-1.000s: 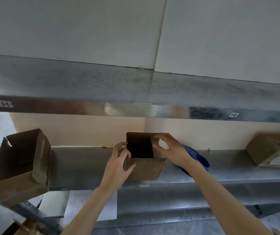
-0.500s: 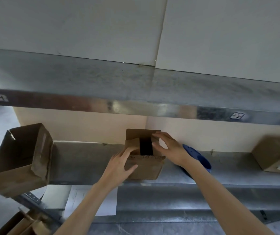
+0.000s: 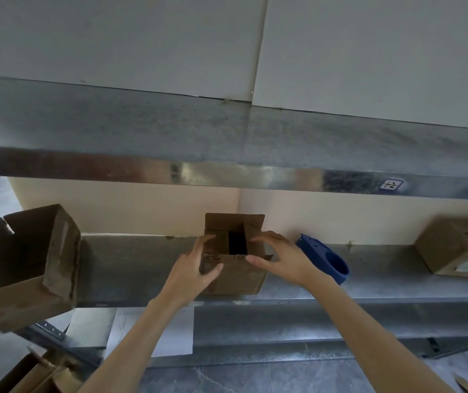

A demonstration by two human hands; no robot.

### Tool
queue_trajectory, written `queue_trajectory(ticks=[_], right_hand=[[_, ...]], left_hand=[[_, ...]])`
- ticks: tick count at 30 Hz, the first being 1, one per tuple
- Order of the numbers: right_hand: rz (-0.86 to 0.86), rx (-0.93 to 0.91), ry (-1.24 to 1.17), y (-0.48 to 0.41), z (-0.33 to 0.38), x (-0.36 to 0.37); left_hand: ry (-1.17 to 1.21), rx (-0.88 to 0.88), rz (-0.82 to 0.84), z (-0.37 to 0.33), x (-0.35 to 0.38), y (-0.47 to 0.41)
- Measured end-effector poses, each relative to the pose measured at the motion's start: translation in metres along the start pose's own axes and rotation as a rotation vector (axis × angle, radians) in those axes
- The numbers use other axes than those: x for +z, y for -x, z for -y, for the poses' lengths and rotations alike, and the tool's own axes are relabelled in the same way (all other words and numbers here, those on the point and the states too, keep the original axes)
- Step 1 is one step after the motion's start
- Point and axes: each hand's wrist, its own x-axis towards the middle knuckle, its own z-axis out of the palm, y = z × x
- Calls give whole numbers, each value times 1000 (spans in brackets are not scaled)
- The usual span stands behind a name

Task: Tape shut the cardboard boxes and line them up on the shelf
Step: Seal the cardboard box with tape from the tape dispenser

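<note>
Your small cardboard box point(image 3: 234, 268) sits on the metal shelf point(image 3: 142, 268), close to its front edge and roughly midway along the visible stretch. Your left hand point(image 3: 196, 266) is pressed against the box's left side, its fingers point(image 3: 205, 242) laid flat over the left top flap and the thumb down on the front face. Your right hand point(image 3: 279, 258) covers the right top flap, fingers spread and flattened on the cardboard, thumb pointing in along the front top edge. Neither hand is curled closed; both lie open, pushing the flaps down. Between the two flaps a dark gap is open, and the rear flap stands upright behind it against the back wall.

Just right of your right hand, a blue tape dispenser point(image 3: 326, 258) lies on the shelf, near the box but not touching it. Further right, well apart, another cardboard box point(image 3: 451, 251) rests tilted at the frame's edge. To the left, a larger open box point(image 3: 25, 265) hangs over the shelf's end, its mouth facing up and toward you. Bare shelf runs between that large box and yours, and a shorter bare strip lies between the dispenser and the right-hand box. An upper shelf point(image 3: 227, 171) overhangs above. White paper sheets point(image 3: 176, 330) hang below the front lip.
</note>
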Motion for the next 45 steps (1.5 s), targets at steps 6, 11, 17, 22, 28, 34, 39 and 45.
queue_trajectory(ticks=[6, 11, 17, 22, 28, 34, 39, 45], right_hand=[[12, -16, 64, -3, -1, 7], [-11, 8, 26, -6, -2, 6], [-96, 100, 76, -8, -9, 14], [-207, 188, 111, -14, -14, 18], [-121, 215, 5, -25, -13, 15], [-88, 111, -109, -25, -16, 16], [-61, 25, -19, -17, -25, 23], [-73, 20, -3, -7, -24, 31]], left_hand=[[12, 24, 17, 4, -2, -4], [26, 19, -5, 7, -5, -8], [30, 31, -123, 11, -6, -14], [12, -34, -145, 15, -6, -20], [125, -63, 45, 11, -11, -32], [81, -13, 19, 1, -13, -31], [70, 22, 5, -3, -5, -24], [40, 18, -45, -4, 13, -19]])
